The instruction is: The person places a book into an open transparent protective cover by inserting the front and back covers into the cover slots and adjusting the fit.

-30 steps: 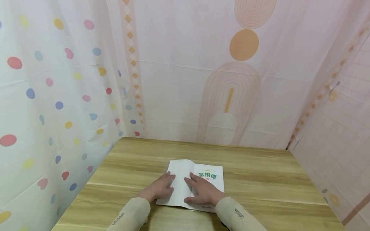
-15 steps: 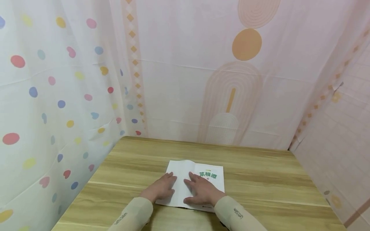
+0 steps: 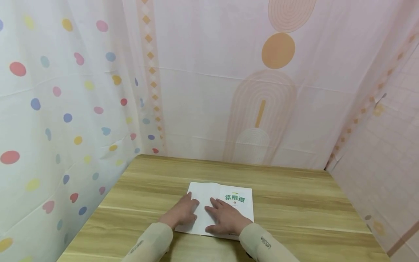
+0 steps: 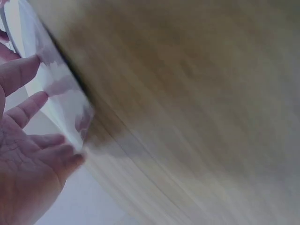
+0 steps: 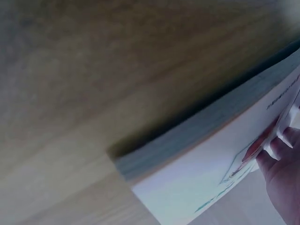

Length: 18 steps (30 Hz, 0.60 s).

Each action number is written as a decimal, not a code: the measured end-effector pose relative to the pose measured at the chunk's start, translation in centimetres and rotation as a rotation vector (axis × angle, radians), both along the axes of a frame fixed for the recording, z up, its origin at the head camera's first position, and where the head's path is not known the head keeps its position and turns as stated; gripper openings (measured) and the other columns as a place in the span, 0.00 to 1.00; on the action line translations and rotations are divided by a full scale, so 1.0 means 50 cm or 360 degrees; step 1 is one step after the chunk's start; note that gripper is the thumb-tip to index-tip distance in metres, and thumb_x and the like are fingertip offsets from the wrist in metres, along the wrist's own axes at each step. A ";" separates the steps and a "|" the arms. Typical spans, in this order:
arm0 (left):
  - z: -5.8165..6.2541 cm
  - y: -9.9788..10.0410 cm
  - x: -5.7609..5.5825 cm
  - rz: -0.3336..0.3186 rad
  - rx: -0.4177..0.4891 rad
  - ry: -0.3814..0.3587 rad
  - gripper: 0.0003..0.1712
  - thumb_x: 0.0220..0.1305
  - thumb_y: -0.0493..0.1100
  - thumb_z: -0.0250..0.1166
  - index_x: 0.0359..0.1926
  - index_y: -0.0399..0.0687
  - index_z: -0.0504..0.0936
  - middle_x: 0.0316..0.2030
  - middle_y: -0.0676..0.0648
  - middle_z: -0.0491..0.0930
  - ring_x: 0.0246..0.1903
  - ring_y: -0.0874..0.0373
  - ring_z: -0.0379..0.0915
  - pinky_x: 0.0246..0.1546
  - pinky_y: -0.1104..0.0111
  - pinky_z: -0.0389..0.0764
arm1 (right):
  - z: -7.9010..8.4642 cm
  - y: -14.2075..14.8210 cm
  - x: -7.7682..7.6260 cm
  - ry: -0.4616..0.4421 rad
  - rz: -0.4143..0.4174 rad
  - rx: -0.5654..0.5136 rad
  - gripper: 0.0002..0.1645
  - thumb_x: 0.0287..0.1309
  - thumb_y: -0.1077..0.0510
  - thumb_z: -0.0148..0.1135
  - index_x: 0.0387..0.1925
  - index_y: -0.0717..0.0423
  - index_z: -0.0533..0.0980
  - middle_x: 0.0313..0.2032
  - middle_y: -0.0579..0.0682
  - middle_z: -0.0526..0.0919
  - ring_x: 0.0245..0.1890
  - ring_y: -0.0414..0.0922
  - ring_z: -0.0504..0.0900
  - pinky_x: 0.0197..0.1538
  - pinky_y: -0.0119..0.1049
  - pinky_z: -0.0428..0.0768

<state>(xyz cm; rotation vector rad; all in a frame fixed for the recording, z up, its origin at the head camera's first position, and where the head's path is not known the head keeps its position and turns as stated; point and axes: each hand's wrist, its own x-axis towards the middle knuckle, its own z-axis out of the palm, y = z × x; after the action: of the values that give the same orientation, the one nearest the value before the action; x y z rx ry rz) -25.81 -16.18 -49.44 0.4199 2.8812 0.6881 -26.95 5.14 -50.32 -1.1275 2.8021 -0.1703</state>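
An open book (image 3: pixel 204 191) lies on the wooden table, with a blank white left page and a right page bearing large green Chinese characters. My left hand (image 3: pixel 182 211) rests on the left page near its outer edge, fingers spread. Across the fold, my right hand (image 3: pixel 227 218) presses on the paper with spread fingers, covering the lower part of the right page. The left wrist view has the left hand (image 4: pixel 28 145) beside the page corner (image 4: pixel 70 108). Thick page edges of the book (image 5: pixel 206 136) show in the right wrist view, with the right hand (image 5: pixel 283 173) partly visible.
The wooden table (image 3: pixel 294 203) extends around the book on every side. Behind it hangs a pale curtain (image 3: pixel 196 109) with arch patterns. A dotted curtain (image 3: pixel 82 102) closes off the left, and a light grid-patterned cloth (image 3: pixel 389 145) the right.
The left page lies flatter, its bulge near the fold lower than before. My right hand has slid slightly left toward the fold. The left hand stays on the left page.
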 end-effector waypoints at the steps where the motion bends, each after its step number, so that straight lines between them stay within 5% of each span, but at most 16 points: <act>1: 0.000 0.000 0.000 0.0011 0.0023 -0.0005 0.28 0.57 0.38 0.71 0.59 0.37 0.76 0.69 0.22 0.56 0.70 0.28 0.50 0.69 0.40 0.53 | -0.003 0.001 -0.001 -0.0001 0.0005 -0.0019 0.46 0.59 0.29 0.58 0.73 0.46 0.65 0.75 0.54 0.57 0.73 0.52 0.58 0.72 0.43 0.60; 10: -0.008 -0.001 0.000 -0.0067 0.0128 0.0031 0.32 0.59 0.37 0.67 0.65 0.34 0.71 0.69 0.23 0.56 0.69 0.31 0.54 0.68 0.44 0.59 | -0.027 0.017 -0.005 -0.0034 0.0024 -0.0233 0.51 0.60 0.31 0.60 0.74 0.55 0.60 0.75 0.56 0.56 0.74 0.51 0.56 0.72 0.44 0.60; 18: -0.004 0.003 0.004 -0.0119 0.0096 0.0027 0.32 0.63 0.39 0.65 0.67 0.36 0.70 0.70 0.29 0.59 0.69 0.30 0.54 0.67 0.41 0.58 | 0.006 0.001 -0.001 0.0026 -0.0022 0.0014 0.49 0.58 0.28 0.59 0.72 0.50 0.65 0.74 0.53 0.59 0.72 0.52 0.60 0.70 0.46 0.63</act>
<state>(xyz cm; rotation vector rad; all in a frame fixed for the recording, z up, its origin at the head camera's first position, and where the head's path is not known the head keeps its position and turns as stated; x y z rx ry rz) -25.59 -16.05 -49.63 0.5411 2.8497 0.7640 -27.00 5.17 -50.02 -1.1132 2.8228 -0.1503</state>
